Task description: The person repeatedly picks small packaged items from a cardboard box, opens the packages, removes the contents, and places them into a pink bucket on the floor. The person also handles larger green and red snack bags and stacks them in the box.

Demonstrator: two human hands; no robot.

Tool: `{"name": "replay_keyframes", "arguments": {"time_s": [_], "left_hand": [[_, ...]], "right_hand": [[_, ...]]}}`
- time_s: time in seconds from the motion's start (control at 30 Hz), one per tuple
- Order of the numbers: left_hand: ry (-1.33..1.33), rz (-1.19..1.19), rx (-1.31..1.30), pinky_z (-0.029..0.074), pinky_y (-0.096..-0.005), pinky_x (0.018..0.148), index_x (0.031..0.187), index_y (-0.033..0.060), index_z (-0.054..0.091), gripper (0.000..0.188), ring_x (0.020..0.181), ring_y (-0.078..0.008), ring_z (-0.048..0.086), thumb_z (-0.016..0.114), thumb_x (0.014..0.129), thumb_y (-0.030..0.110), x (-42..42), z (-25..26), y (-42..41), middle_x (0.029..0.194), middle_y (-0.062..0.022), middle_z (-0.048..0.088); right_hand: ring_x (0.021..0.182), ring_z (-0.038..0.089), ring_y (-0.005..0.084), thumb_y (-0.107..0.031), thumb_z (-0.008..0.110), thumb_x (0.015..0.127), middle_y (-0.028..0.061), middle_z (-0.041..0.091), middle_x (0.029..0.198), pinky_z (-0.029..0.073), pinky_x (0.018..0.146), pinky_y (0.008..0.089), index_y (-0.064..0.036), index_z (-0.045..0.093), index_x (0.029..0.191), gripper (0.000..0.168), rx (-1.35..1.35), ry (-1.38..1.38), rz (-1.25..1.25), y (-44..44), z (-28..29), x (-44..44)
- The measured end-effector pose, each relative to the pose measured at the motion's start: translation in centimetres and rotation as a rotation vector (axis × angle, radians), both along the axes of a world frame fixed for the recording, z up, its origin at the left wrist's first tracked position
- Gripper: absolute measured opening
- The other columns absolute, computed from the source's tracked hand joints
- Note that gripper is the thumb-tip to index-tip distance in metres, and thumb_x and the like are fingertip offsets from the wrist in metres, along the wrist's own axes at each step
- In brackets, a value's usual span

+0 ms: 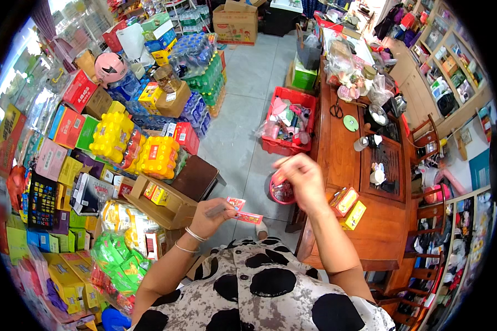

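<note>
My left hand [210, 216] pinches a small red printed packet [248, 217] between thumb and fingers. Its end nearer the top bends up as a separate flap. Across the same fingers lies a thin greyish strip [216, 210], whose material is unclear. Higher and to the right, my right hand [300, 178] is raised with bent fingers, apart from the packet. Motion blurs its fingertips, where something reddish shows; whether it is held there is unclear. Under that hand, on the floor, stands a pink-rimmed bin [282, 189] with dark, shiny contents, partly covered by the hand.
On the right is a wooden tea table [343, 165] bearing two small boxes [348, 208], scissors [336, 109] and a green disc [350, 123]. A red crate [288, 142] of goods stands ahead. Cartons, yellow bottle packs [157, 156] and an open cardboard box [165, 202] crowd the left.
</note>
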State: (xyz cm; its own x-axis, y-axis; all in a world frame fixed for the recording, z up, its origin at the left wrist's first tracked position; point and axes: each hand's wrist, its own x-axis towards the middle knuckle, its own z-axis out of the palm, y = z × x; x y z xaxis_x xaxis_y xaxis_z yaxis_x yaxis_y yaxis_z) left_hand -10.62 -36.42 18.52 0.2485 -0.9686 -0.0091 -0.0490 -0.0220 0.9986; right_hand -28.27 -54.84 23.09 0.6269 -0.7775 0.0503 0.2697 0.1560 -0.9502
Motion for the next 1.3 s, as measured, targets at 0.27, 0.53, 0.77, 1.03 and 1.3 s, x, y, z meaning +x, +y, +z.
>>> {"name": "replay_keyframes", "arguments": {"time_s": [0.27, 0.53, 0.77, 1.03, 1.3], "left_hand": [[-0.685, -0.130, -0.365, 0.047, -0.0303, 0.063, 0.084, 0.0073, 0.063, 0.017, 0.071, -0.0259, 0.058, 0.071, 0.071, 0.001, -0.3, 1.9, -2.4, 0.089, -0.0090, 0.064], [-0.254, 0.256, -0.014, 0.043, -0.0246, 0.058, 0.079, 0.0048, 0.061, 0.014, 0.065, -0.0148, 0.055, 0.072, 0.077, 0.013, -1.0, -3.6, -3.2, 0.081, -0.0039, 0.061], [0.096, 0.375, 0.303, 0.039, -0.0203, 0.052, 0.081, 0.0017, 0.062, 0.019, 0.060, -0.0057, 0.050, 0.072, 0.079, 0.017, -1.2, -5.2, -5.0, 0.068, 0.0021, 0.056], [0.427, 0.575, 0.466, 0.039, -0.0214, 0.046, 0.085, 0.0012, 0.060, 0.015, 0.054, -0.0068, 0.050, 0.071, 0.078, 0.008, -1.4, -11.4, -3.9, 0.069, -0.0014, 0.059], [0.495, 0.700, 0.677, 0.038, -0.0224, 0.044, 0.082, 0.0017, 0.060, 0.014, 0.050, -0.0087, 0.049, 0.073, 0.077, 0.007, -2.9, -17.3, -1.7, 0.067, -0.0027, 0.058]], "right_hand": [[0.081, 0.059, 0.0088, -0.003, 0.063, 0.084, 0.0070, 0.065, 0.092, 0.049, 0.071, 0.0230, -0.002, 0.058, 0.088, 0.007, -0.032, 0.248, 0.282, 4.1, -2.7, 1.2], [0.079, 0.062, 0.0132, -0.004, 0.056, 0.088, 0.0051, 0.063, 0.091, 0.051, 0.069, 0.0265, -0.002, 0.054, 0.111, 0.022, 0.512, -0.057, 0.081, -0.2, -8.4, -1.1], [0.075, 0.059, 0.0074, -0.006, 0.058, 0.088, 0.0021, 0.064, 0.088, 0.047, 0.065, 0.0200, -0.001, 0.059, 0.106, 0.019, 0.491, 0.167, 0.231, 0.1, -12.4, -1.4], [0.062, 0.058, 0.0144, -0.006, 0.052, 0.088, 0.0080, 0.062, 0.081, 0.048, 0.050, 0.0262, 0.000, 0.059, 0.099, 0.014, 1.075, 0.336, -0.338, -4.9, -35.4, -5.4], [0.067, 0.058, 0.0176, -0.028, 0.063, 0.085, 0.0028, 0.063, 0.081, 0.051, 0.058, 0.0301, -0.009, 0.063, 0.106, 0.028, 1.116, 0.838, -0.559, -11.3, -51.6, -7.7]]}}
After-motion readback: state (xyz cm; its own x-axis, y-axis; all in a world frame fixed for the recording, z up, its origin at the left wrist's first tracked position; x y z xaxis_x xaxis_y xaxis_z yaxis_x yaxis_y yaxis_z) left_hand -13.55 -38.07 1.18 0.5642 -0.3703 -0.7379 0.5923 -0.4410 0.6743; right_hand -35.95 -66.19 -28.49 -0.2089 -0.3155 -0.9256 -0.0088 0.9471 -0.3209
